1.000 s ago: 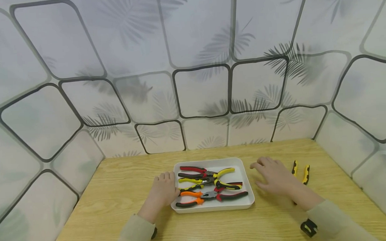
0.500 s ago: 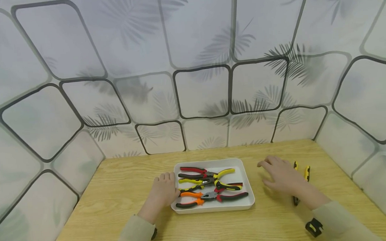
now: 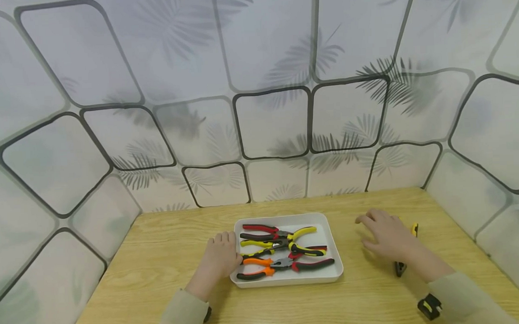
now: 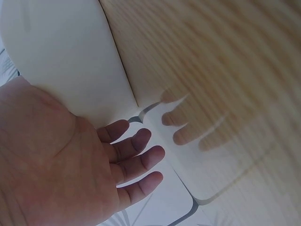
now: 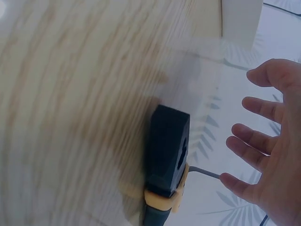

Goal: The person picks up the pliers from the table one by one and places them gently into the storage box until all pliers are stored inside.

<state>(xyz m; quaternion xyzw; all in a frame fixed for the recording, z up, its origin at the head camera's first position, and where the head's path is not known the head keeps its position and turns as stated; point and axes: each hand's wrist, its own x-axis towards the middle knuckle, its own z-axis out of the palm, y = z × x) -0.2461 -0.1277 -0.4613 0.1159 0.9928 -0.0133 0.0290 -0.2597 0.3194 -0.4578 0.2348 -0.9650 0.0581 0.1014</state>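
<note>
A white tray (image 3: 289, 281) lies on the table holding several pliers, with red-black pliers (image 3: 262, 227) at the back, yellow-black pliers (image 3: 305, 249) in the middle and orange-black pliers (image 3: 256, 261) at the front. My left hand (image 3: 220, 256) holds the tray's left side, thumb at the rim; in the left wrist view its fingers (image 4: 141, 160) extend outside the wall and the thumb is hidden. My right hand (image 3: 388, 236) hovers, fingers loosely bent and holding nothing, above another pair of yellow-black pliers (image 3: 400, 269). That tool's dark head (image 5: 167, 150) appears beside the hand in the right wrist view.
The wooden table (image 3: 172, 251) is closed in at the back and sides by patterned fabric walls (image 3: 271, 123). Bare wood shows left of the tray and in front of it. A small black device (image 3: 429, 306) sits below the right sleeve.
My right hand has moved to the right, away from the tray and further over the loose yellow-black pliers, covering more of their handles. The left hand and the tray have stayed in place.
</note>
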